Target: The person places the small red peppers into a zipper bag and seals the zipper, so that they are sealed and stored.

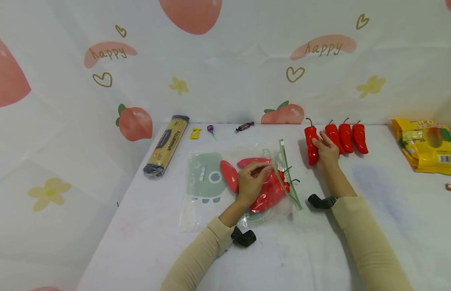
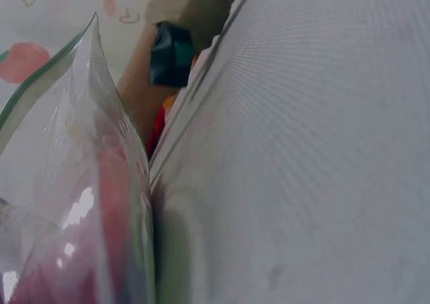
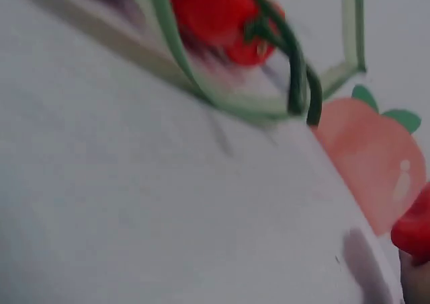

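Note:
A clear zip bag (image 1: 207, 210) with green zip edges lies on the table, holding several red peppers (image 1: 270, 196). Green stems poke out at its open mouth on the right. My left hand (image 1: 250, 184) pinches the bag's plastic near that mouth, thumb against fingertips. In the left wrist view the raised bag (image 2: 74, 203) fills the left side. My right hand (image 1: 328, 152) grips a red pepper (image 1: 311, 142), stem up, to the right of the bag. The pepper's tip (image 3: 413, 230) shows at the right wrist view's edge, and stems (image 3: 295, 75) stick out of the bag there.
More red peppers (image 1: 359, 139) lie in a row just right of my right hand. A spaghetti pack (image 1: 167, 145), a yellow candy (image 1: 195, 133), a lollipop (image 1: 210, 129) and a dark wrapped candy (image 1: 244, 127) lie along the back. At far right is a yellow bag (image 1: 428, 147).

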`<state>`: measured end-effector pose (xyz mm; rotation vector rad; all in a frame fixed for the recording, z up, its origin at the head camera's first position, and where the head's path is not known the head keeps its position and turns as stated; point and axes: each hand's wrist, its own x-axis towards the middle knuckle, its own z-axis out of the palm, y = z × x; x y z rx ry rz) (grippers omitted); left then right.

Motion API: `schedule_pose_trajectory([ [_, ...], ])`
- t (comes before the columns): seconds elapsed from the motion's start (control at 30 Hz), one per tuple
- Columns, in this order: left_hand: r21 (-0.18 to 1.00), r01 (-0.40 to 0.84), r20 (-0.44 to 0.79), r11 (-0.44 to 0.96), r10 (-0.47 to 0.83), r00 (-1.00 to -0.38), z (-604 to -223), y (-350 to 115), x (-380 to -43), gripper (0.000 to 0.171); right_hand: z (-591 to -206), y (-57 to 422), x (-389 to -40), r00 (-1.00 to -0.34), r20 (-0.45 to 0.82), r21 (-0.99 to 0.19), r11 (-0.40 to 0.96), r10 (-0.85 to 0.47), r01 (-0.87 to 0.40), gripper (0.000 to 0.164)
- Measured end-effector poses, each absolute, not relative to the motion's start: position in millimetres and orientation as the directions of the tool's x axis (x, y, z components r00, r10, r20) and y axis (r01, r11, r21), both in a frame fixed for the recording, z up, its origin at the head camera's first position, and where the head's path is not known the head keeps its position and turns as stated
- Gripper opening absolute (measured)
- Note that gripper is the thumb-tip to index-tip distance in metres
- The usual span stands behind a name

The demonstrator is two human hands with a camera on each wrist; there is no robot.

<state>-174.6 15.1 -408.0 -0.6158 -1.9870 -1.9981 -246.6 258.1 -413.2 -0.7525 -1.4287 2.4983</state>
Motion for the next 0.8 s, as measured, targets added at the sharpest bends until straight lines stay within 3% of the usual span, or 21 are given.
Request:
schedule_pose_trajectory([
  [0.1,0.89,0.456,0.455,-0.021,0.111,-0.883,-408,14,-175,0.016,-408,254,-229,-0.908,-0.322,-0.687,-0.727,0.27,0.028,0.07],
  [0.27,0.886,0.463,0.462,-0.016,0.099,-0.881,-406,12,-176,0.016,-397,234,-214,-0.939,-0.277,-0.595,-0.804,0.203,0.002,0.072],
  [0.47,0.877,0.481,0.481,-0.026,0.089,-0.872,-404,12,-175,0.015,-398,210,-212,-0.923,-0.21,-0.667,-0.738,0.322,-0.106,0.056],
  [0.63,0.878,0.478,0.476,-0.005,0.093,-0.874,-402,13,-172,0.015,-408,203,-210,-0.889,-0.246,-0.809,-0.587,0.385,-0.031,0.033],
  [0.8,0.873,0.488,0.484,0.014,0.096,-0.87,-402,15,-170,0.014,-416,204,-205,-0.892,-0.218,-0.838,-0.544,0.396,-0.036,0.014],
])
